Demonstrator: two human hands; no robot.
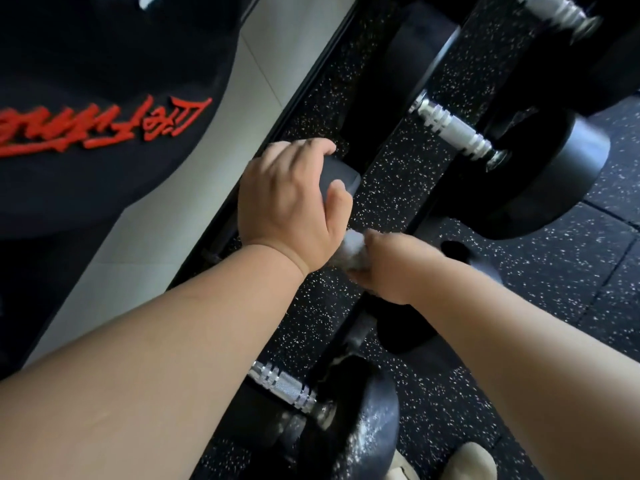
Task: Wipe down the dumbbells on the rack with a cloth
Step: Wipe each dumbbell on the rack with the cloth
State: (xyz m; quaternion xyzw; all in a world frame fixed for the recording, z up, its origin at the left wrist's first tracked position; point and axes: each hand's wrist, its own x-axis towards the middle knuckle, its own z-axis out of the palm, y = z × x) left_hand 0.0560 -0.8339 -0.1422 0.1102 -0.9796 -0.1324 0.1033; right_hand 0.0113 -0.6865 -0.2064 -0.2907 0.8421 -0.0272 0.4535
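Dumbbells (453,133) flank the left grip (291,195) clasping a dumbbell head (341,176); right grip (384,268) bunches cloth (350,249).

Dim, uneven light; glare on chrome dumbbell handles (453,133); right hand (384,265) motion-blurred; wide-angle bending at edges.

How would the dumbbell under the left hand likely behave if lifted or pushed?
Probably heavy for its size: the dumbbell has a thick, solid-looking black head. Its matte surface should give the left hand decent grip. Pushed, it might roll if its heads are round like those of the neighbouring dumbbell.
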